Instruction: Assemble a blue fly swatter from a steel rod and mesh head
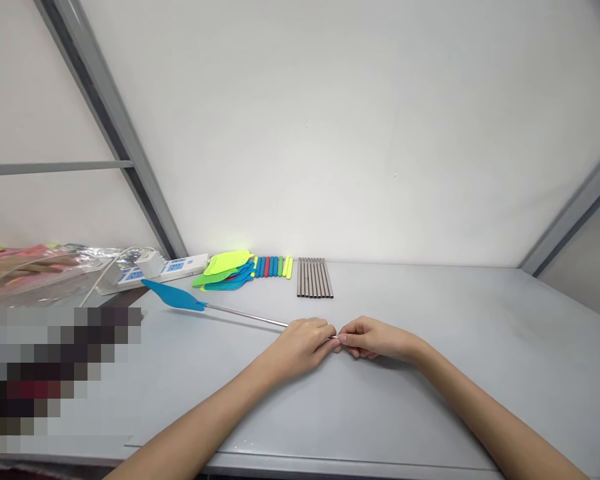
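Note:
A fly swatter with a blue paddle and a thin metal telescopic rod lies at a slant over the grey table, its paddle to the left. My left hand is wrapped round the rod near its right end. Just right of it, the fingertips of my right hand pinch the rod's thin bright tip. Both hands are closed and almost touch. Beyond them, a row of metal tubes lies side by side. Left of the tubes are several coloured grips in blue, red, green and yellow.
A pile of yellow, green and blue swatter paddles lies left of the grips. Behind it stands a white power strip with plugs and a cable. Clear plastic bags fill the far left. Metal frame posts flank the white wall.

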The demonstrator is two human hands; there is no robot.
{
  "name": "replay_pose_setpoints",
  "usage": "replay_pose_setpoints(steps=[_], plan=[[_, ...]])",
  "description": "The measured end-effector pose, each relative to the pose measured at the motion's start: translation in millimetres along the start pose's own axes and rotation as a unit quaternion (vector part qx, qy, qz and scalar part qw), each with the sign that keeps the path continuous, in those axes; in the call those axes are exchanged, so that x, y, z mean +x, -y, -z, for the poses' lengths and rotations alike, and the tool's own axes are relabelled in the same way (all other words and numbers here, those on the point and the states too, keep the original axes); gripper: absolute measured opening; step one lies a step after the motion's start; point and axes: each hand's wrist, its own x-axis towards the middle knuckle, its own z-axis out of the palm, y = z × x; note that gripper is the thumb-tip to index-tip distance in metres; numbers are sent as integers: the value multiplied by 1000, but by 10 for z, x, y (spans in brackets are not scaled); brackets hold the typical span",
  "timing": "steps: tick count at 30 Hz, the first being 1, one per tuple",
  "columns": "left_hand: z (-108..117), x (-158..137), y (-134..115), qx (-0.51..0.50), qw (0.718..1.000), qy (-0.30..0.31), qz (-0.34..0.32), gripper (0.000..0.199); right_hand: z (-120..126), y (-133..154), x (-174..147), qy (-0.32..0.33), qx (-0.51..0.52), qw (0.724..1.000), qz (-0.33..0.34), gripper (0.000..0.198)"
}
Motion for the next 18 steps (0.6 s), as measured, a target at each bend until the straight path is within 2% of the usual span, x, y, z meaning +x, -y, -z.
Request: replay_pose_setpoints(steps=[10, 18], plan=[[17, 9, -16, -2, 1000, -8, -3, 30, 0, -5, 16, -2, 13, 1000, -4, 34], [53, 10, -49, -2, 1000, -8, 1, 25, 5, -29, 26, -8, 6, 1000, -3, 40]])
